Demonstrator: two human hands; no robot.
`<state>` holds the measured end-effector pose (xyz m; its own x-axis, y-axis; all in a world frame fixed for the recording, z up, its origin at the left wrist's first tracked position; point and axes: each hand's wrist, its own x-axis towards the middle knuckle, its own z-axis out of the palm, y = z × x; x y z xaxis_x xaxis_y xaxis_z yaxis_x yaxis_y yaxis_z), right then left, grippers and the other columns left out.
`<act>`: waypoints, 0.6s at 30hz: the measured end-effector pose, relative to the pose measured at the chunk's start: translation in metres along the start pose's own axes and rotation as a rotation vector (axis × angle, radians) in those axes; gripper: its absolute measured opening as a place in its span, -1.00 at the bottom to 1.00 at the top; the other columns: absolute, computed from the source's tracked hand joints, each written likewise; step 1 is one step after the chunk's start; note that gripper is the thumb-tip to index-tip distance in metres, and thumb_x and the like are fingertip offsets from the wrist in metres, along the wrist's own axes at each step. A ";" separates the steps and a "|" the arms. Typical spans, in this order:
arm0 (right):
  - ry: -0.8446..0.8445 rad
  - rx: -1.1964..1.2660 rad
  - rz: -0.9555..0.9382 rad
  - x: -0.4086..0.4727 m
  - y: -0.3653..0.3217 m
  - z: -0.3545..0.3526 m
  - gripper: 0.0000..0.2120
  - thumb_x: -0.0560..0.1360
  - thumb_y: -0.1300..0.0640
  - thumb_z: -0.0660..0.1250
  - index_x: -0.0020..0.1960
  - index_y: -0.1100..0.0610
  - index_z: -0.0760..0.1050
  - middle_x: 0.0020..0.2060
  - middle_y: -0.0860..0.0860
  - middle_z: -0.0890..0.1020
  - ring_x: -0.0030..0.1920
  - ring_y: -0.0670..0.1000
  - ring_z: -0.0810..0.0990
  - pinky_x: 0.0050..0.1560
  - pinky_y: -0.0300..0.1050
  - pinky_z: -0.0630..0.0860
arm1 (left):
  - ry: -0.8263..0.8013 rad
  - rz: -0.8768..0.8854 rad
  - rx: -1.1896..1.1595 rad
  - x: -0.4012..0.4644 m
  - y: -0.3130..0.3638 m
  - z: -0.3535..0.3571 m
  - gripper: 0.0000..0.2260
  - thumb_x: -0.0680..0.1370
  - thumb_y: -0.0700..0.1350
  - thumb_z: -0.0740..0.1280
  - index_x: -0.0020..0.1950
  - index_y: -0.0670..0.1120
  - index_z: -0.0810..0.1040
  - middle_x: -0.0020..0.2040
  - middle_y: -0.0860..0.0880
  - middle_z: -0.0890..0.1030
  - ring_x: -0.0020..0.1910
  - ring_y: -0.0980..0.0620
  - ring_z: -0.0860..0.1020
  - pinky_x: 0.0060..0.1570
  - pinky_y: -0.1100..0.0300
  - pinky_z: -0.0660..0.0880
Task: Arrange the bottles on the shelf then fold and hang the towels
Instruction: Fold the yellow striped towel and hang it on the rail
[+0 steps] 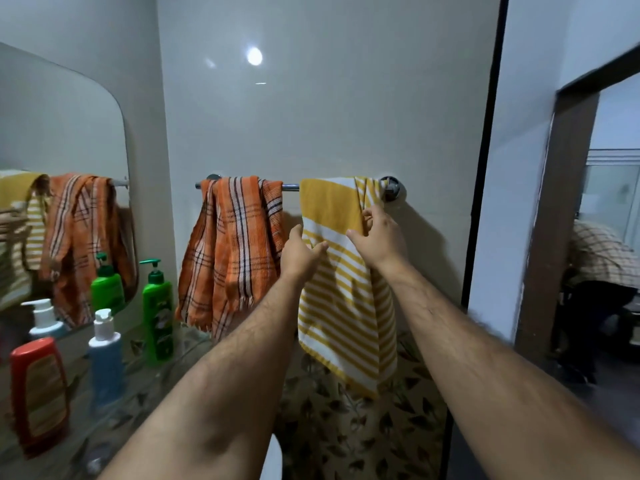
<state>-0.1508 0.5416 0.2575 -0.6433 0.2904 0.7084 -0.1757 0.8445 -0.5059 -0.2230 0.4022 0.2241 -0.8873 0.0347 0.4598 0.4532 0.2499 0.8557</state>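
Bottles, three, upright on shelf at 8 o'clock: done. Orange towel bunched on rail (unfolded). Yellow towel hung; left hand touches with relaxed fingers, right hand pinches its edge. Likely final straightening.

Dim bathroom light, lamp glare on the wall (edges bend, slightly soft)
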 end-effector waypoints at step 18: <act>-0.176 0.450 0.311 0.010 -0.030 0.016 -0.33 0.43 -0.10 0.44 0.38 0.25 0.35 0.29 0.14 0.52 0.32 0.17 0.48 0.31 0.01 0.43 | -0.316 0.363 -0.067 -0.068 0.023 -0.006 -0.68 0.40 -0.07 0.13 -0.33 -0.31 0.45 -0.40 -0.12 0.48 -0.37 0.02 0.41 -0.33 0.03 0.38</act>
<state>-0.1641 0.5118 0.2724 -0.8232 0.3827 0.4194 -0.2334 0.4453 -0.8644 -0.1523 0.4002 0.2139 -0.6484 0.4033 0.6457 0.7337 0.1044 0.6715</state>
